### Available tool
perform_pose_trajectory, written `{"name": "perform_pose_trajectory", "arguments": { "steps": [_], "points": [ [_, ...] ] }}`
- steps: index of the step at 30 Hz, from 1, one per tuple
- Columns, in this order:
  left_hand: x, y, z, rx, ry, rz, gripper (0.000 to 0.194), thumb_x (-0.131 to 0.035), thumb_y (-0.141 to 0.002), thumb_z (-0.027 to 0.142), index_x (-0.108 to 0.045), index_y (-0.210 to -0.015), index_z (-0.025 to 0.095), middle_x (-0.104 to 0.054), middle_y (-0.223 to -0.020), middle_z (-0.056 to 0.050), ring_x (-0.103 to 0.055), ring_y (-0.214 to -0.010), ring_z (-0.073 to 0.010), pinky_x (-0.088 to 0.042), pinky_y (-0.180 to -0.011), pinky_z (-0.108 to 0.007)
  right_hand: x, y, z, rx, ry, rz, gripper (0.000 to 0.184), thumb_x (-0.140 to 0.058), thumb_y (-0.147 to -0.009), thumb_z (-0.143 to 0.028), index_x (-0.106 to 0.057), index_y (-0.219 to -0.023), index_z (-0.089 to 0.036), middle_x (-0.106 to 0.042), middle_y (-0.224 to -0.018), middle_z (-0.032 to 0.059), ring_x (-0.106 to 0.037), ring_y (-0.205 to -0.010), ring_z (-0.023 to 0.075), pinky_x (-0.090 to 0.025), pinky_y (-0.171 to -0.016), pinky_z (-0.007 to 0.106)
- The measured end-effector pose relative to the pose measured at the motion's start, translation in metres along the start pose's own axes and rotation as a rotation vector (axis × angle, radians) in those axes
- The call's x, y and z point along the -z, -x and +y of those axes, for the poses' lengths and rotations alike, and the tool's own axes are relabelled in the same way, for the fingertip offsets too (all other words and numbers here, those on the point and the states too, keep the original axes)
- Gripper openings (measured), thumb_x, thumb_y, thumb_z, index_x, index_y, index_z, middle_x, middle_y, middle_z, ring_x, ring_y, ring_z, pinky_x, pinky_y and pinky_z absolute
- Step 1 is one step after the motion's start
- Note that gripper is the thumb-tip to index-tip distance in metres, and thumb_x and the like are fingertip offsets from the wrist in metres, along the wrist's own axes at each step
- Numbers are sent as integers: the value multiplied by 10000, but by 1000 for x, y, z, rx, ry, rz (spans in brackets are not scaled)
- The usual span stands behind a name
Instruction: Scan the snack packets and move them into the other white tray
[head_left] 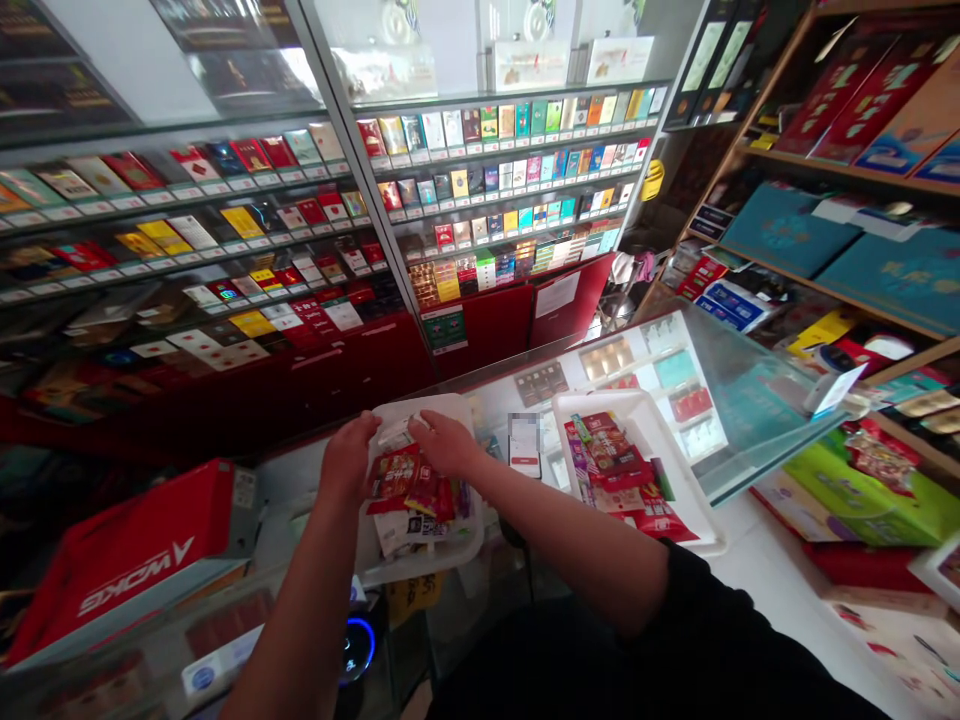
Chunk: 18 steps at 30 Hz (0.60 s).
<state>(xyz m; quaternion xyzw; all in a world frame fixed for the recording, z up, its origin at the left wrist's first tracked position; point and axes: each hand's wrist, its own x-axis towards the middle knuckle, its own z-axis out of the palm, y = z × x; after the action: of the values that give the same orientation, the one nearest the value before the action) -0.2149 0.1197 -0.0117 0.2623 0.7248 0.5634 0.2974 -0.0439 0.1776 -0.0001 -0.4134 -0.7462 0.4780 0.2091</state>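
Note:
Both my hands reach into a white tray (458,545) on a glass counter. My left hand (347,455) curls over the tray's left rim, fingers closed round red snack packets (397,478). My right hand (448,441) rests at the tray's far side, fingers bent and pinching a small pale packet (396,430). More red and yellow packets fill the tray below my hands. A second white tray (679,472) to the right holds several red and coloured packets.
The glass counter (720,400) runs to the right, with a small card stand (524,445) between the trays. A red box (135,555) lies at left. Cigarette shelves (487,180) stand behind; wooden shelves of boxes (840,230) line the right wall.

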Motion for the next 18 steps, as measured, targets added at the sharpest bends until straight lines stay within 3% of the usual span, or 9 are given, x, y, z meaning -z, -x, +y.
{"name": "perform_pose_trajectory", "arguments": {
  "steps": [4, 10, 14, 18],
  "points": [
    [-24, 23, 9, 48, 99, -117, 467, -722, -724, 558, -732, -961, 156, -751, -1064, -115, -659, -1027, -264, -515, -848, -345, 20, 21, 1, 9, 31, 20, 570, -434, -1003, -487, -588, -1394, -101, -582, -1444, 179, -532, -1363, 316, -383, -1163, 453],
    [-66, 54, 26, 34, 137, -256, 470, -769, -716, 523, -734, -1014, 162, -755, -1001, -84, -691, -895, -248, -541, -786, -342, 60, 56, 21, 23, 21, 156, 539, -494, -981, -483, -583, -1418, -180, -586, -1453, 127, -540, -1359, 280, -403, -1156, 441],
    [-91, 74, 37, 10, 136, -358, 532, -793, -708, 539, -727, -1072, 156, -759, -1001, -98, -698, -948, -279, -544, -869, -396, 93, 82, 49, 37, 53, 262, 524, -522, -964, -468, -605, -1397, -184, -573, -1466, 131, -515, -1381, 269, -367, -1186, 446],
    [-115, 95, 47, -52, 67, -438, 542, -771, -734, 560, -722, -1091, 155, -748, -1126, -117, -667, -1094, -296, -498, -995, -423, 130, 108, 92, -35, 144, 388, 507, -532, -954, -457, -625, -1366, -177, -588, -1443, 149, -517, -1372, 285, -349, -1184, 486]
  ]
}}
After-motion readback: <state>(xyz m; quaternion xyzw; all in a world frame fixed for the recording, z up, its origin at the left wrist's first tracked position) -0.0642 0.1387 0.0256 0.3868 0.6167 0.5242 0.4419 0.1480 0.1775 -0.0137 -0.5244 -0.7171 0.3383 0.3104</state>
